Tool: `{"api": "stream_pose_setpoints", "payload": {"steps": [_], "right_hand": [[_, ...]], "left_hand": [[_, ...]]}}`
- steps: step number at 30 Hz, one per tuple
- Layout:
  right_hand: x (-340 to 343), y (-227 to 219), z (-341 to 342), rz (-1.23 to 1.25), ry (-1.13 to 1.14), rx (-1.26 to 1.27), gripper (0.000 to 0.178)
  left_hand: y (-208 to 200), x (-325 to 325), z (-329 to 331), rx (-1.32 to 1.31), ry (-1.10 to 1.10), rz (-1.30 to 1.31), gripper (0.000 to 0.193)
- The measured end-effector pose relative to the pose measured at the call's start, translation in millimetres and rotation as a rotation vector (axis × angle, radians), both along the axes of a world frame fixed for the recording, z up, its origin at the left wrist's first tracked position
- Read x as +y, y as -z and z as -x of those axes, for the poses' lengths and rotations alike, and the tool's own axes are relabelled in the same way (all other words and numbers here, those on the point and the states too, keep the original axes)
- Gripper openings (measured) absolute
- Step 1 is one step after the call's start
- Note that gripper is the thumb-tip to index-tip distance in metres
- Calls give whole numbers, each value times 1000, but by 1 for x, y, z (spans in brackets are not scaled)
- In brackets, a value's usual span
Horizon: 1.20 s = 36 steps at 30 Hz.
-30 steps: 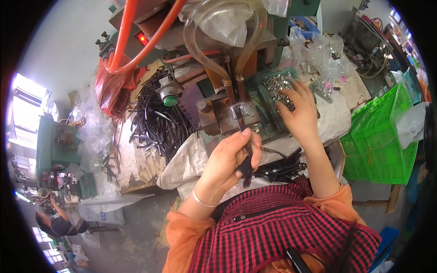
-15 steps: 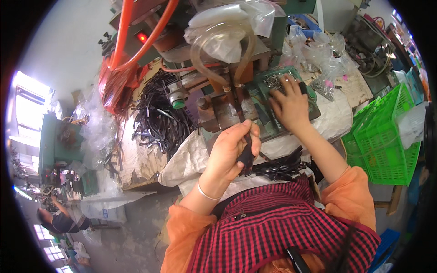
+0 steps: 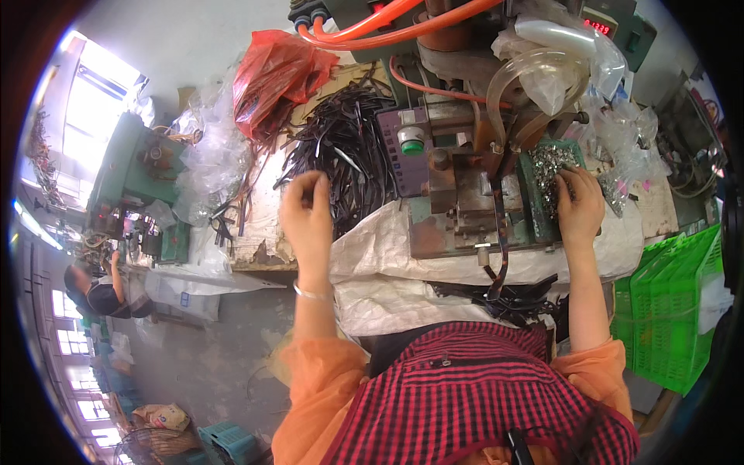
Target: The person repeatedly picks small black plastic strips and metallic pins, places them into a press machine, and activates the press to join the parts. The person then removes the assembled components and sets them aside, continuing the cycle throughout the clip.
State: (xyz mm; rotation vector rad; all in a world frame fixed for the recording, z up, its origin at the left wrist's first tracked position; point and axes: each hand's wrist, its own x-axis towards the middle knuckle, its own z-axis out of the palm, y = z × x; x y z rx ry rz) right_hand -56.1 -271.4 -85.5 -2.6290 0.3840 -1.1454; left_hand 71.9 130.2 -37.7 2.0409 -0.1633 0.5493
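Observation:
My left hand (image 3: 308,221), fingers loosely curled and a gap showing at the thumb, is at the near left edge of a pile of black strips (image 3: 345,147). Nothing shows in it. My right hand (image 3: 581,209) rests over the right side of a green tray (image 3: 549,231) of small shiny metal pieces (image 3: 549,174). Its fingers are bent together at the pieces; whatever they grip is too small to make out. Between the hands, a black strap (image 3: 501,240) hangs from the metal block (image 3: 469,190) of a press, its lower end over the front edge.
A green button (image 3: 412,146) and purple panel (image 3: 408,174) stand left of the block. Orange hoses (image 3: 395,35) cross above. More black straps (image 3: 519,298) lie at my lap. A red bag (image 3: 279,81) is back left, a green crate (image 3: 670,310) right. Another person (image 3: 105,291) works far left.
My left hand has let go of the black strap at the press and moved left to the strip pile. My right hand stays at the metal pieces, its fingers less spread. The view has shifted.

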Motion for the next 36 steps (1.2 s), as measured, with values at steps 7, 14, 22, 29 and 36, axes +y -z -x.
{"api": "stream_pose_setpoints", "payload": {"steps": [7, 14, 22, 29, 36], "right_hand": [[4, 8, -12, -141, 39, -54, 14], [-1, 5, 45, -493, 63, -64, 16], [55, -71, 19, -670, -401, 18, 13], [105, -57, -27, -1100, -535, -256, 28], [113, -78, -19, -1428, -613, -212, 44]], "left_hand": [[64, -32, -123, 37, -341, -1025, 38], [68, -11, -149, 458, -243, -782, 43], [36, 25, -87, 488, 323, -147, 10], [10, -50, 7, 130, 215, 416, 16], [-50, -96, 55, -411, 405, 504, 10]]}}
